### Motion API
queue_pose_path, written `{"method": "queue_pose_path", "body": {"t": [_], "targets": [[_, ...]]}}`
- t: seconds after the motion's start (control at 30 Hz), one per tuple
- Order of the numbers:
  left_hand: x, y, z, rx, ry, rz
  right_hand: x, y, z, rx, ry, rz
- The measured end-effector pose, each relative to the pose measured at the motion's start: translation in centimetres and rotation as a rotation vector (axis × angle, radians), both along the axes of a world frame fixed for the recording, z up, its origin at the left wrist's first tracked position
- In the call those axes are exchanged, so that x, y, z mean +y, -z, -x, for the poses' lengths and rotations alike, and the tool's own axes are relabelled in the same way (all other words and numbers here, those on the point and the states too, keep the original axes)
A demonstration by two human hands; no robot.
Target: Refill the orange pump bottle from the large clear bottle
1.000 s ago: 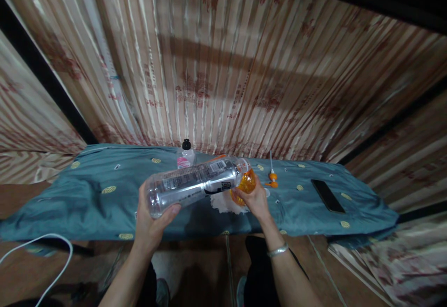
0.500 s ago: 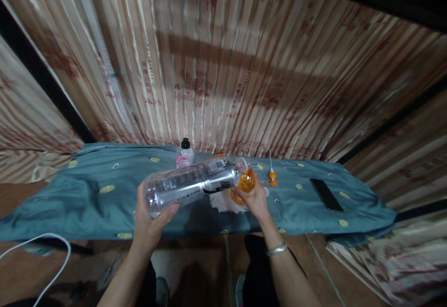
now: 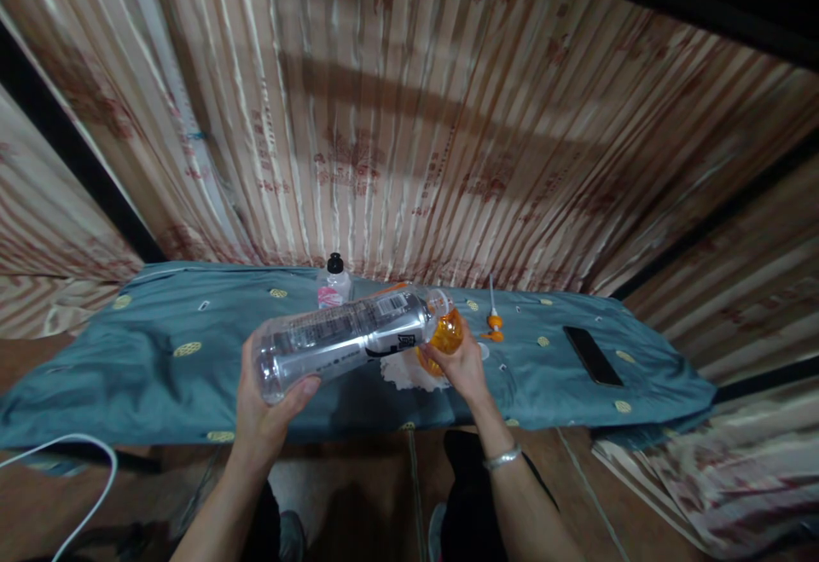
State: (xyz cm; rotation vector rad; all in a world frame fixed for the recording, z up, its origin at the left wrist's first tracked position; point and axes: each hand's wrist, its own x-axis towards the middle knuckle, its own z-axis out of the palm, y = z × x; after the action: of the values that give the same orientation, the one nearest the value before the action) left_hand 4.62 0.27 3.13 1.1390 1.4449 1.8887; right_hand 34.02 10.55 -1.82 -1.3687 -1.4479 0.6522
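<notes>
My left hand [image 3: 269, 404] is wrapped round the base of a large clear plastic bottle [image 3: 345, 340] with a printed label. The bottle lies tilted, its neck toward the right and over the mouth of an orange see-through bottle [image 3: 446, 333]. Round that orange bottle my right hand [image 3: 465, 367] is closed. Whether liquid passes between the two cannot be made out. Beneath them a white scallop-edged cloth or paper [image 3: 409, 376] lies on the table. An orange pump top [image 3: 495, 323] with a thin tube rests to the right, beside a small whitish round piece [image 3: 485, 350].
A small bottle with a black cap [image 3: 334, 276] stands behind the clear bottle. A black phone [image 3: 592, 356] lies on the right of the teal tablecloth [image 3: 159, 383]. Striped curtains [image 3: 358, 118] hang behind the table, and a white cable [image 3: 106, 477] loops at lower left.
The whole view has shifted slightly, with things appearing a little further left. Both hands keep their grips, and the clear bottle stays tilted against the orange one.
</notes>
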Motion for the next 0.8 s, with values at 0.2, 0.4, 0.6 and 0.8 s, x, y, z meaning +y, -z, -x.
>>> {"method": "queue_pose_path", "body": {"t": [0.2, 0.4, 0.6, 0.8], "targets": [[0.0, 0.1, 0.2, -0.017, -0.004, 0.005, 0.1, -0.1, -0.1, 0.007, 0.010, 0.001], [0.0, 0.3, 0.3, -0.005, -0.010, 0.012, 0.1, -0.2, -0.1, -0.017, 0.022, 0.009], [0.1, 1.0, 0.8, 0.031, 0.012, 0.017, 0.1, -0.2, 0.0, -0.004, 0.000, 0.005], [0.1, 1.0, 0.9, 0.047, 0.020, 0.010, 0.2, -0.2, 0.0, -0.009, 0.017, 0.020]]}}
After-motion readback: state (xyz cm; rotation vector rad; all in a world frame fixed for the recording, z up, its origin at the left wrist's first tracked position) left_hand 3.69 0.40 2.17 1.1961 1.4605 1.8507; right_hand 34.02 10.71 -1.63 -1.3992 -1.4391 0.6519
